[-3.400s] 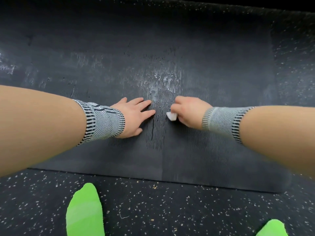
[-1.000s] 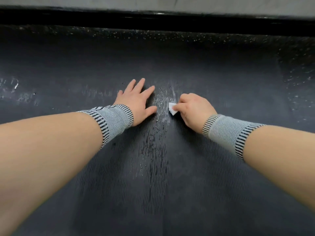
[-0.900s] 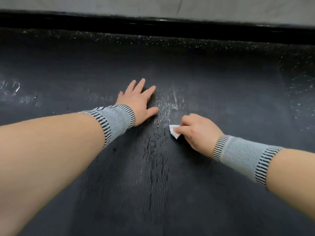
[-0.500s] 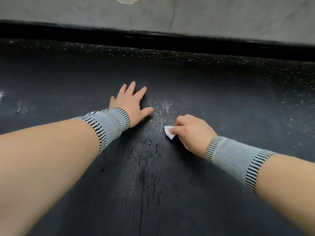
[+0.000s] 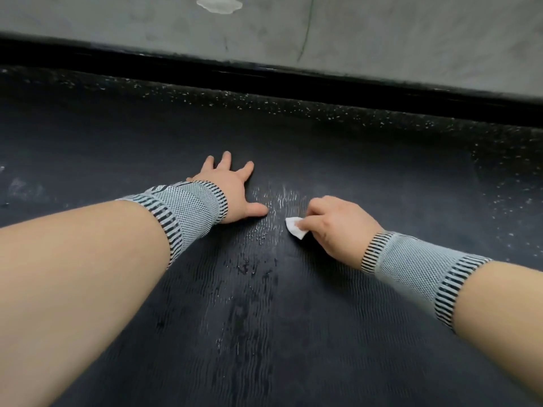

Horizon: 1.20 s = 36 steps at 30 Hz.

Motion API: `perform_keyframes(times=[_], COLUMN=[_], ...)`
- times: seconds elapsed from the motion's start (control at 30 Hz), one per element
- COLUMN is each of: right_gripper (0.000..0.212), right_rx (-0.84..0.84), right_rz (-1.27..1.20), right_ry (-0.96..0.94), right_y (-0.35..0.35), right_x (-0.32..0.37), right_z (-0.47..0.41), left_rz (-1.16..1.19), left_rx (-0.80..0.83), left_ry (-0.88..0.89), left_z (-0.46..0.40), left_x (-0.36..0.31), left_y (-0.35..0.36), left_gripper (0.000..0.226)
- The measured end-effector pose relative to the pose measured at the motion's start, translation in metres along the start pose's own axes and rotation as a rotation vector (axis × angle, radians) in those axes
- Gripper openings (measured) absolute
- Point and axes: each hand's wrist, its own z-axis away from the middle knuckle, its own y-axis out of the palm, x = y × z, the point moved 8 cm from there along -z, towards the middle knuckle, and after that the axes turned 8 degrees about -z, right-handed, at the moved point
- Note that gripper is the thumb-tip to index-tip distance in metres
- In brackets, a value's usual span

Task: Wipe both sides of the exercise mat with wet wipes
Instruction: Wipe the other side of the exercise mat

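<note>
A dark rubber floor flecked with pale specks (image 5: 338, 113) runs back to a black skirting strip (image 5: 293, 80) under a grey concrete wall (image 5: 382, 33), and on that floor lies the black exercise mat with a fine wavy ribbed texture (image 5: 308, 333), filling the near and middle part of the view. A streak of wet sheen (image 5: 264, 230) runs up the middle of the mat between the two hands. On the mat just right of that streak sits the small folded white wet wipe (image 5: 295, 227), pressed against the surface. The right hand (image 5: 338, 227) grips it, its fingers (image 5: 316, 207) curled down over the wipe so that only the wipe's left corner shows. Just beside it, across the wet streak, the left hand (image 5: 232, 192) lies flat on the mat, palm down, with fingers spread straight and the thumb pointing toward the wipe; it holds nothing. Each wrist wears a grey knitted wristband with black-and-white striped edges, one on the left (image 5: 188, 218) and one on the right (image 5: 417, 265), and both bare forearms reach in from the near corners of the view.
</note>
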Motion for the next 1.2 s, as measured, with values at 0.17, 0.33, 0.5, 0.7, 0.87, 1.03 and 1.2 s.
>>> perform_keyframes(times=[0.17, 0.33, 0.5, 0.7, 0.87, 1.03, 1.2], right_gripper=[0.027, 0.029, 0.030, 0.033, 0.028, 0.032, 0.031], right_rx=[-0.079, -0.165, -0.219, -0.227, -0.245, -0.280, -0.253], right_rz=[0.069, 0.092, 0.103, 0.034, -0.058, -0.045, -0.069], right_ry=[0.156, 0.225, 0.336, 0.382, 0.181, 0.381, 0.277], right_y=[-0.024, -0.037, -0.052, -0.050, -0.043, -0.050, -0.039], right_x=[-0.041, -0.077, -0.107, -0.110, -0.087, -0.112, -0.090], right_z=[-0.053, -0.093, -0.129, -0.137, -0.118, -0.167, -0.155], left_rz=[-0.066, -0.042, -0.015, 0.003, 0.007, 0.020, 0.027], left_rx=[0.053, 0.065, 0.078, 0.087, 0.093, 0.101, 0.102], left_ry=[0.033, 0.031, 0.020, 0.031, 0.040, 0.042, 0.045], left_z=[-0.003, -0.006, -0.003, -0.005, -0.004, -0.005, -0.007], left_x=[-0.002, -0.001, -0.003, -0.004, -0.004, -0.003, -0.002], left_y=[0.002, 0.006, 0.004, 0.005, 0.004, 0.007, 0.009], left_gripper=[0.114, 0.117, 0.115, 0.116, 0.115, 0.115, 0.115])
